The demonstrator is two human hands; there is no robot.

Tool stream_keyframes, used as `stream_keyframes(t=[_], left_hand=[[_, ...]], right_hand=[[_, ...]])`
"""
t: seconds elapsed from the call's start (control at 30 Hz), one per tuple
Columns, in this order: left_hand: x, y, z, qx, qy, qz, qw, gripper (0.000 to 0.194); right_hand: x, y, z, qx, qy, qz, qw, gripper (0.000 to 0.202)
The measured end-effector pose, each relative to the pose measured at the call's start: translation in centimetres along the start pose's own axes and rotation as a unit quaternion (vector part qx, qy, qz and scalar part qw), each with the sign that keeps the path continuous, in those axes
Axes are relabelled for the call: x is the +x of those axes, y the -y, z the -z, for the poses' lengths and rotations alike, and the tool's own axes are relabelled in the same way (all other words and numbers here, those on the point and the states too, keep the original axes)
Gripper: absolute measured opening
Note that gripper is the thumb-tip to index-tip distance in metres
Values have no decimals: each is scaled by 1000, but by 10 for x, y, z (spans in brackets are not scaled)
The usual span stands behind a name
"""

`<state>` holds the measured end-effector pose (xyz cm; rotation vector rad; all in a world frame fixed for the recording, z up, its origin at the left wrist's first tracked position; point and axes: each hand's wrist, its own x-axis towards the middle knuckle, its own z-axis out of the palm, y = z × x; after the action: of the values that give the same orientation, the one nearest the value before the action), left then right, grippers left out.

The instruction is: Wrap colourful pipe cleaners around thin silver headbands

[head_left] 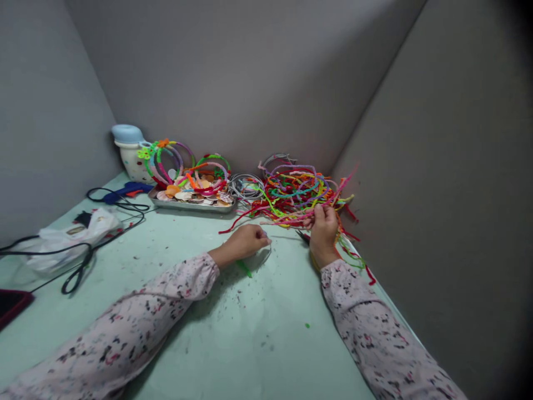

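Observation:
My left hand [247, 241] is closed over the middle of the table, thumb and fingers pinched on a thin grey wire [268, 255] that curves down below them. Under that wrist lies a short green fuzzy piece [245, 269]. My right hand [325, 230] is closed on pink pipe cleaners [343, 186], whose ends stick out on both sides of the fingers. It is at the front of a tangled heap of coloured pipe cleaners [297, 189]. Dark scissor-like tips [303, 237] show beside the right hand; the remainder is hidden beneath it.
Behind, a metal tray [191, 206] holds shells and pipe-cleaner-wrapped hoops [170, 161]. Grey wire hoops [246, 186] lie beside it. To the left are a spotted tumbler [135, 161], a blue glue gun [125, 191], black cable [79, 278], a plastic bag [70, 241] and a phone [14, 305].

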<state>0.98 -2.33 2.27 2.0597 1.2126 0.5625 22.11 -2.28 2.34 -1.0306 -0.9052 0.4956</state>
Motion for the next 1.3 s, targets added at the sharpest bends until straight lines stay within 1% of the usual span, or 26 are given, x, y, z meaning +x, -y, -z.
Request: stream_keyframes(t=[0.07, 0.13, 0.17, 0.23, 0.33, 0.43, 0.57, 0.67, 0.73, 0.8, 0.9, 0.97, 1.03, 1.1, 1.17, 1.3], left_hand=[[-6, -6, -6, 67, -13, -7, 998, 28], [-11, -11, -10, 116, -42, -17, 992, 30], [-14, -12, -12, 132, -44, -23, 990, 29], [-17, -12, -13, 151, -54, -30, 987, 21], [-18, -12, -14, 152, -61, -29, 986, 6], [-18, -14, -12, 127, -87, -30, 988, 6], [-19, -21, -8, 75, -130, -58, 987, 7], [-21, -23, -8, 33, -132, -61, 989, 7], [-22, -23, -9, -2, -129, -53, 990, 7], [-22, -22, -9, -49, -135, -49, 988, 6], [-23, -21, -8, -107, -178, -59, 976, 6], [-24, -20, -7, -124, -192, -63, 971, 6], [-26, -18, -7, -125, -185, -63, 973, 5], [-28, -17, -8, -123, -164, -64, 977, 4], [-29, -16, -9, -128, -146, -69, 979, 5], [-30, -14, -11, -146, -134, -64, 978, 11]], right_hand=[[1, 2, -3, -13, -7, 7, 1000, 24], [0, 3, -5, -26, 7, -5, 1000, 24], [-1, 2, -6, -33, 18, -14, 999, 25], [-4, 1, -7, -41, 53, -35, 997, 26], [-9, -2, -8, -38, 90, -71, 993, 29], [-12, -4, -9, -41, 129, -119, 984, 35], [-14, -3, -13, -45, 171, -173, 969, 43], [-18, 0, -17, -19, 204, -211, 956, 44], [-21, 2, -20, 9, 229, -238, 944, 40], [-24, 2, -22, 38, 229, -254, 939, 34], [-26, 0, -24, 85, 194, -269, 940, 28], [-25, -1, -24, 121, 176, -273, 938, 27], [-25, -1, -23, 149, 172, -269, 936, 26], [-24, -1, -23, 159, 177, -263, 935, 25], [-25, 0, -22, 156, 184, -261, 935, 24], [-31, 4, -23, 139, 214, -254, 933, 23]])
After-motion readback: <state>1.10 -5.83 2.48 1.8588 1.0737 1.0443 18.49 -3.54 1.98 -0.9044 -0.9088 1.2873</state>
